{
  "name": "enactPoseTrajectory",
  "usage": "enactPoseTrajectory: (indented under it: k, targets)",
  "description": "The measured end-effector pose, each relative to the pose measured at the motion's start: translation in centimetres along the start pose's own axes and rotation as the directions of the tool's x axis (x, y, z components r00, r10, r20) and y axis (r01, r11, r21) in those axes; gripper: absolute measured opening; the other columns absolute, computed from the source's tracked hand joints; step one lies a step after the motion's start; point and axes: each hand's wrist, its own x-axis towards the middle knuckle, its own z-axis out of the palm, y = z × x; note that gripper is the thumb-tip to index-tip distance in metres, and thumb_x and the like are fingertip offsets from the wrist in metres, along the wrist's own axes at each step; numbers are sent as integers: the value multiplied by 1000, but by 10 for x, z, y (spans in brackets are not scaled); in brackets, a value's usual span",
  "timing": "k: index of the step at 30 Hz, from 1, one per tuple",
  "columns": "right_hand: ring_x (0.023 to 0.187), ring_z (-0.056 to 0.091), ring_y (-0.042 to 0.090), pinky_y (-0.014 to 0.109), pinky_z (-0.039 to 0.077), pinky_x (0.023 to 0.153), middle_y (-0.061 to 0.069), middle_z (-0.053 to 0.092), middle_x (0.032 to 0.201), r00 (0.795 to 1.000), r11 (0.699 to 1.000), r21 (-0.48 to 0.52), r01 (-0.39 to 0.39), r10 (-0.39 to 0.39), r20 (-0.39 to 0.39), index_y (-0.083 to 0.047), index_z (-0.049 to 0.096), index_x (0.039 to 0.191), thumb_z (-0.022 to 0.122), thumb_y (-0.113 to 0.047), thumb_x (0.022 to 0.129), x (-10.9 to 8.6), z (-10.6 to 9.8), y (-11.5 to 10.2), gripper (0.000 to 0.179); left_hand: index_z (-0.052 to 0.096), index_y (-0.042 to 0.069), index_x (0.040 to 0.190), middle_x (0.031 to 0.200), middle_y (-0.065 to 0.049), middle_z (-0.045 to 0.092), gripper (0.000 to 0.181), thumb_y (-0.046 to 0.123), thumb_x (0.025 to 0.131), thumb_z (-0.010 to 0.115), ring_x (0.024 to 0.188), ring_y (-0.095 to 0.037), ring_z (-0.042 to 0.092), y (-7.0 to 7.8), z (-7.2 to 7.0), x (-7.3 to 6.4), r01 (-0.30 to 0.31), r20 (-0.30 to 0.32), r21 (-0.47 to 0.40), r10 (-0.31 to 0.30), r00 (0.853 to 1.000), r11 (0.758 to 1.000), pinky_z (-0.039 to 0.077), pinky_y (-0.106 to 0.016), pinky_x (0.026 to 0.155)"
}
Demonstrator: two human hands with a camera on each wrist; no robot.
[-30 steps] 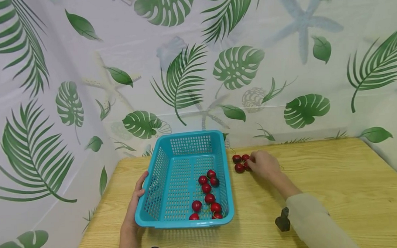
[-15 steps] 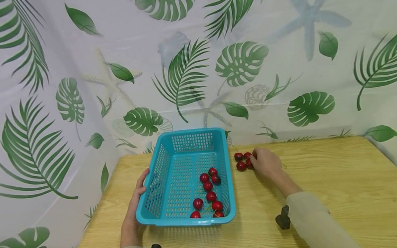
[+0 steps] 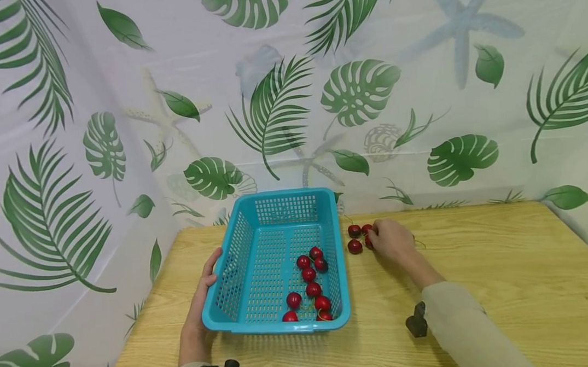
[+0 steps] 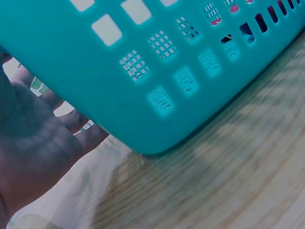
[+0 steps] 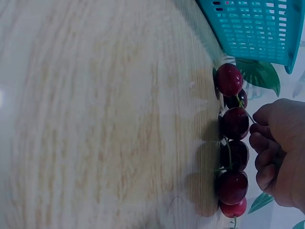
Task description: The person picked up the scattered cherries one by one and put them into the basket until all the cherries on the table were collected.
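Observation:
In the head view, my left hand (image 3: 200, 297) rests against the left side of a blue plastic basket (image 3: 342, 269); its fingertips touch the rim. The left wrist view shows its palm (image 4: 33, 138) and fairly straight fingers beside the basket wall (image 4: 109, 86). To the right of the basket, my right hand (image 3: 392, 240) is at a small group of dark red cherries (image 3: 354, 246). In the right wrist view, the thumb and forefinger of that hand (image 5: 286, 152) pinch a thin cherry stem (image 5: 249, 115). Several cherries (image 5: 235, 123) sit close together beside the fingers.
Several cherries (image 3: 313, 290) lie along the right side inside the basket. The wooden table (image 3: 499, 251) reaches back to a leaf-patterned cloth wall (image 3: 408, 102). A black wrist mount (image 3: 416, 320) sits on the right sleeve (image 3: 472, 323).
The view has shifted slightly. The front-left cherry of the group has moved a little away from its neighbours. My right hand has barely moved, and my left hand stays at the basket.

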Motion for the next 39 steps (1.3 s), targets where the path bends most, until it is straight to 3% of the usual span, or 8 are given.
enactPoseTrajectory:
  k: [8,12,15,22,25,29,34,39]
  targets:
    - [62,50,20,32,38,54,7,60,74,999,999,41,32,-31,-22,-4,63,84,55,-15,97,0,4,-2,19,9,25,160,165,-16,11,64,15,98,18,147,-42,19,2,4,-2,49,-51,-41,-51,997,998,39,-35,103]
    - [63,50,20,31,38,53,7,60,76,999,994,100,41,-38,-31,-4,62,86,55,-17,98,-3,4,-5,19,17,34,158,164,-15,14,63,17,97,19,146,-42,22,3,4,-2,66,-78,-41,-69,995,997,41,-37,102]
    - [64,51,20,31,38,53,7,60,78,998,989,139,49,-45,-36,-2,62,91,54,-17,98,-6,3,-8,19,19,38,158,164,-18,9,64,14,98,17,146,-38,23,3,2,-1,40,-41,-20,-41,998,999,38,-35,104]
    - [65,51,19,32,40,58,5,58,74,993,981,172,86,-71,-90,-1,64,94,52,-17,99,-11,-5,-14,20,13,31,160,165,-16,7,63,17,98,18,145,-42,20,4,2,-3,57,-40,-15,-57,998,998,39,-35,102]
    - [64,51,19,32,41,58,6,59,74,990,973,210,95,-69,-126,-1,64,96,52,-17,100,-11,-9,-17,21,17,39,158,164,-18,6,64,15,99,16,146,-40,21,3,1,-1,33,-27,8,-33,999,999,38,-34,103]
    - [65,53,19,32,43,59,9,63,80,980,953,277,124,-75,-183,0,65,101,51,-18,101,-12,-15,-25,22,26,48,152,164,-18,7,64,16,98,17,144,-40,22,2,1,-1,33,-39,26,-32,999,999,40,-34,101]
    - [64,52,18,33,43,60,11,64,88,959,926,331,180,-90,-269,0,64,104,53,-17,101,-17,-25,-44,21,26,44,152,164,-14,10,61,19,97,19,144,-43,23,2,2,-3,63,-64,-24,-64,996,998,42,-38,99]
    - [65,48,19,33,42,61,12,62,86,929,893,381,241,-99,-356,0,63,100,55,-15,99,-22,-34,-66,18,21,38,157,165,-18,9,65,12,98,17,147,-44,18,1,4,0,23,-54,-37,-25,998,999,39,-37,106]
